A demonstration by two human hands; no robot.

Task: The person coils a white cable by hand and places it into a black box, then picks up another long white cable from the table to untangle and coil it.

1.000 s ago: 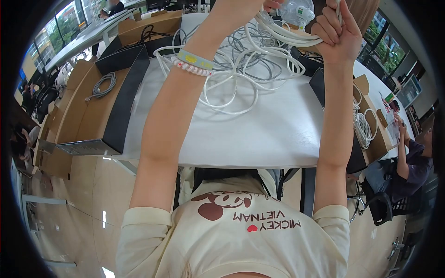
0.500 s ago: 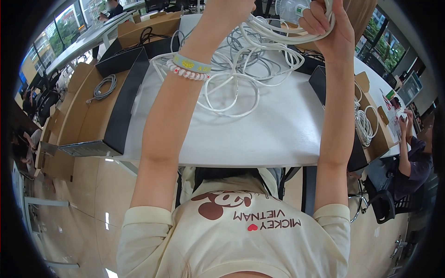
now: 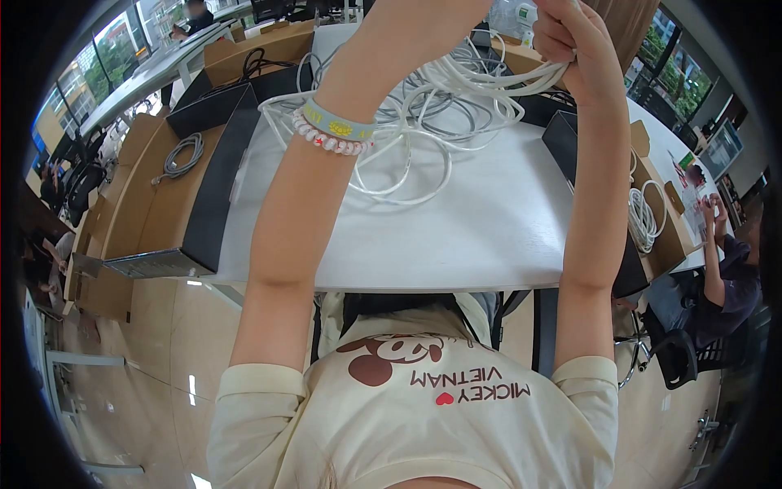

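My right hand (image 3: 570, 47) is closed at the top right round one side of a coil of white cable (image 3: 517, 80). The coil stretches left over the heap on the table. My left hand (image 3: 460, 18) is at the top edge, left of my right hand, and its fingers are out of the frame. A bracelet and a beaded band circle the left wrist. Under both hands, loose white cable (image 3: 447, 173) and grey cable (image 3: 456, 106) lie tangled on the white table (image 3: 407, 253).
An open box (image 3: 155, 208) on the left holds a small grey cable coil (image 3: 183, 155). Black cables lie in a box (image 3: 281, 47) at the back left. White cable (image 3: 643, 218) fills a box on the right. A plastic bottle (image 3: 509, 16) stands behind. A seated person (image 3: 729, 273) is at far right.
My left hand has moved up and right, further out of view. My right hand has turned and closed more over the cable coil, which now hangs lower and further left.
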